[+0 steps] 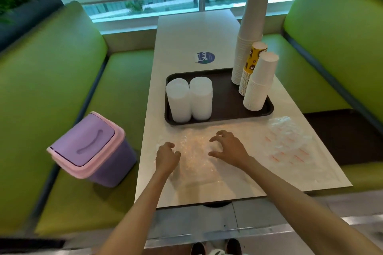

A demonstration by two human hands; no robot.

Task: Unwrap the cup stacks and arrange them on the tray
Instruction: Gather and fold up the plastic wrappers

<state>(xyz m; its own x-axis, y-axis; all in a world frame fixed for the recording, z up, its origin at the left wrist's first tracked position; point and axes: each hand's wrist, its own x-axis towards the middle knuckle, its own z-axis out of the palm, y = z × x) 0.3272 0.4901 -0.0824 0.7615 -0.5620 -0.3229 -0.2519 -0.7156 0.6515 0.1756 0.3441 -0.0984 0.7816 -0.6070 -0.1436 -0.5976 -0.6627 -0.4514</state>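
Cup stacks [259,87]: five stand unwrapped at the tray's [226,97] left and right ends. Clear wrapper [194,157] lies at table's [186,33] near edge, between the hands, long axis toward the person. Left hand [167,156] curled at its left edge, grip unclear; right hand [229,148] spread, empty.

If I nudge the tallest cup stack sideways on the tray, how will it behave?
Likely tippy: the tallest cup stack rises well above its narrow base and the two shorter stacks beside it. Probably light, being paper cups, so a low push may slide it on the tray; a high push would likely topple it.
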